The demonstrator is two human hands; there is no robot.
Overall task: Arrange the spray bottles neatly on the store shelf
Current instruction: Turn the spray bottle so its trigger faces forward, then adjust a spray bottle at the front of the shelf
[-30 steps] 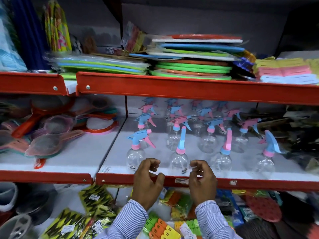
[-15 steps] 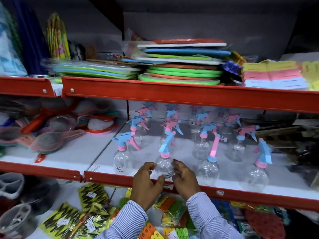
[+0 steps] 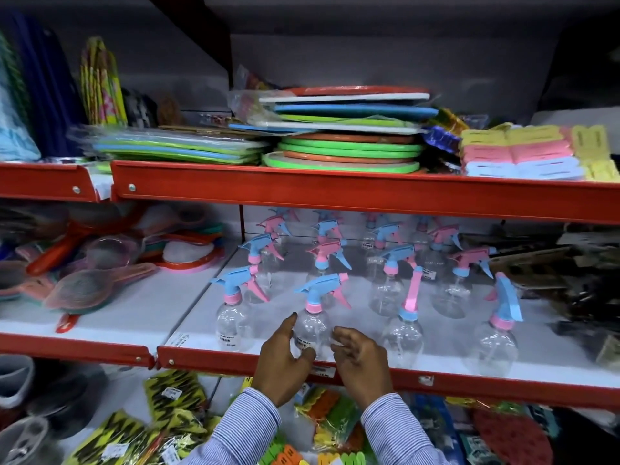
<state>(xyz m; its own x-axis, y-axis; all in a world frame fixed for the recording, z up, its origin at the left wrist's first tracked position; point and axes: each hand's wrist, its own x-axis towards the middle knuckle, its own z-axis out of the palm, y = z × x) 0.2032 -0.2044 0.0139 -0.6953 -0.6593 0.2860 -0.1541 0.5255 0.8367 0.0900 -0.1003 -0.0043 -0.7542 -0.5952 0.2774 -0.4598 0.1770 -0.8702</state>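
Nozzle [image 3: 320, 287] now points left, not at me; left hand [image 3: 285, 352] grips the upright front bottle [image 3: 315, 325], right hand [image 3: 362, 355] hangs open just right of it.

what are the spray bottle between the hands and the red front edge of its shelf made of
The spray bottle body looks like clear, glossy plastic: the white shelf shows through it and highlights glint on it. Its trigger head looks like opaque plastic, blue with pink. The red shelf edge is probably painted sheet metal: a thin folded lip with screw heads and a smooth sheen.
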